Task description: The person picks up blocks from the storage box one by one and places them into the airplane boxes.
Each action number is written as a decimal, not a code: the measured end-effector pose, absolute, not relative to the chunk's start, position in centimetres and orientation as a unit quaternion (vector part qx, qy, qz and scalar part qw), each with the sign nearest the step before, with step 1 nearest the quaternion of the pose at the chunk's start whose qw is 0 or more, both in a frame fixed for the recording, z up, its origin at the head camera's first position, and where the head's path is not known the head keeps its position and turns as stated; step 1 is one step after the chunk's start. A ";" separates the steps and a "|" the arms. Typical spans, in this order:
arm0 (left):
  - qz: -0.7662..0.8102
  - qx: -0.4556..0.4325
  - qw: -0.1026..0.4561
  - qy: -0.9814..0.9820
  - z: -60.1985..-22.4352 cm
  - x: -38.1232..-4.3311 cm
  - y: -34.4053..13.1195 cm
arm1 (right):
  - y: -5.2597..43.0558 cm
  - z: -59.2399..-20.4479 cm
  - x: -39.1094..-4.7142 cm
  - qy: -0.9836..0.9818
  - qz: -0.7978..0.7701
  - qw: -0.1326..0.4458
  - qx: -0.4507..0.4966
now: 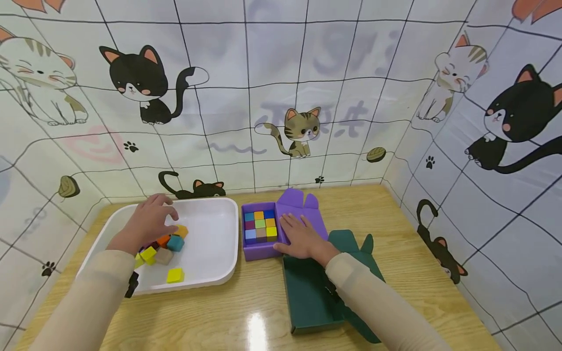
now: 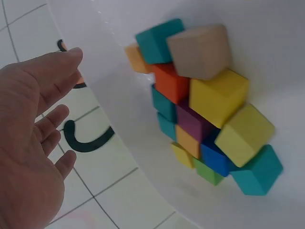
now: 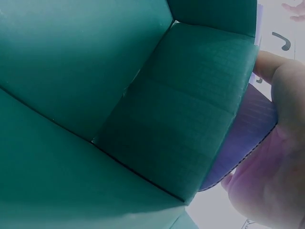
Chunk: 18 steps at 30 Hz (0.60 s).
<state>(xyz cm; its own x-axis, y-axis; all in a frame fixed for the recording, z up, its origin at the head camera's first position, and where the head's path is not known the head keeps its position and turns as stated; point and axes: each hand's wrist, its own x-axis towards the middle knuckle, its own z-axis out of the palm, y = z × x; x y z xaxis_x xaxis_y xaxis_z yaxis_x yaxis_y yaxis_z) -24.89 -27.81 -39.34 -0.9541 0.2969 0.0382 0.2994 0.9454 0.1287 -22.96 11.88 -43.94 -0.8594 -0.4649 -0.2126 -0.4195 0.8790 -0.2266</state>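
My left hand (image 1: 145, 222) hovers over the white tray (image 1: 212, 243), fingers spread and bent, holding nothing. Below it lies a loose heap of coloured wooden cubes, among them a teal cube (image 1: 175, 243), a tan cube (image 1: 164, 256) and an orange-red cube (image 2: 170, 82). A single yellow cube (image 1: 175, 275) sits apart, nearer the tray's front. My right hand (image 1: 303, 239) rests with extended fingers on the folded-back lid (image 1: 312, 219) of a purple box (image 1: 263, 252). Rows of coloured cubes (image 1: 260, 224) fill that box. In the right wrist view, the purple cardboard (image 3: 248, 133) shows beside the hand.
A dark green open box (image 1: 311, 297) with its flaps out stands in front of the purple one, under my right forearm. A cat-printed cloth wall (image 1: 281, 63) rises behind and beside the wooden table (image 1: 219, 317).
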 end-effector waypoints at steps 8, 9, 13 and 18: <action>-0.059 -0.137 -0.016 -0.989 -41.4 -25.4 -28.7 | 11.8 -43.8 -22.9 0.960 -0.093 0.132 -0.228; -0.058 -0.137 -0.016 -0.989 -41.7 -25.5 -28.7 | 11.7 -43.7 -22.9 0.960 -0.092 0.132 -0.228; -0.049 -0.140 -0.018 -0.989 -42.4 -26.1 -28.6 | 11.8 -43.7 -22.9 0.960 -0.091 0.135 -0.228; -0.029 -0.151 -0.013 -0.988 -43.1 -26.6 -28.3 | 11.9 -43.5 -22.8 0.960 -0.094 0.136 -0.227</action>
<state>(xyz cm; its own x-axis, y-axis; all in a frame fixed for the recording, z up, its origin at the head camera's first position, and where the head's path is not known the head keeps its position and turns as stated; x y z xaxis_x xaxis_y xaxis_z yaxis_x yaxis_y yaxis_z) -26.62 -28.33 -43.05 -0.9540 0.2992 -0.0178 0.2977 0.9526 0.0622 -22.83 11.89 -43.55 -0.8600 -0.4609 -0.2188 -0.4099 0.8795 -0.2417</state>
